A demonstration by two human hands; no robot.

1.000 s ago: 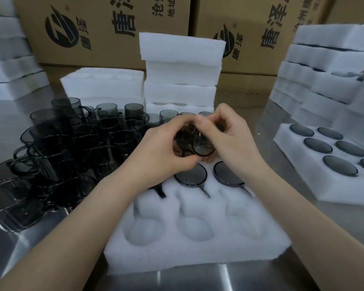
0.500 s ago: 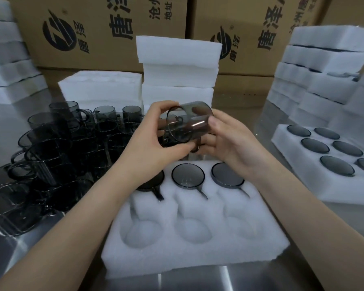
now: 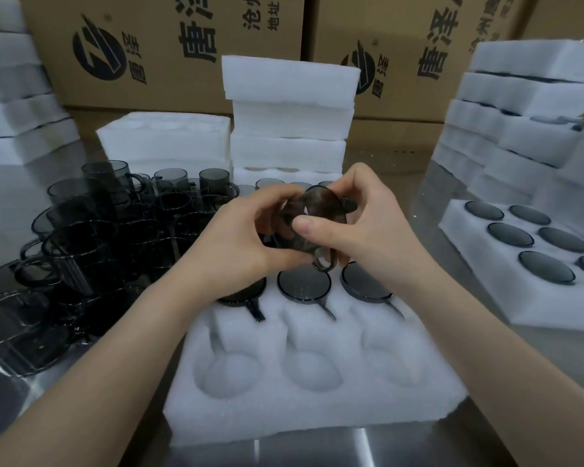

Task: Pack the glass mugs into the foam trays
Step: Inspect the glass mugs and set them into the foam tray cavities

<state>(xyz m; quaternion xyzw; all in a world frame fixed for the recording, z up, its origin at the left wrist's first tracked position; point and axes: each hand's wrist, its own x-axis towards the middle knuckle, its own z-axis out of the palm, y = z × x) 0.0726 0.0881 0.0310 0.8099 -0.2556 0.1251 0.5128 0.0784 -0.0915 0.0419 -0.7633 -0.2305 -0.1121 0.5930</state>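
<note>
A smoky grey glass mug [image 3: 314, 210] is held above the far row of the white foam tray [image 3: 304, 392], with its handle pointing down. My left hand [image 3: 246, 237] grips it from the left and my right hand [image 3: 364, 227] from the right, thumb across its side. The tray's far row holds three upside-down mugs [image 3: 304, 286], their handles lying in slots. Three near pockets [image 3: 312, 370] hold nothing. Several loose mugs [image 3: 91, 237] crowd the steel table at the left.
A second foam tray [image 3: 486, 288] with several packed mugs lies at the right. Foam tray stacks [image 3: 289, 119] stand behind, with more at the right [image 3: 526, 106] and far left [image 3: 14, 96]. Cardboard boxes [image 3: 169, 45] line the back.
The mug went up and turned on its side between both hands, then came back down and turned so its handle points downward.
</note>
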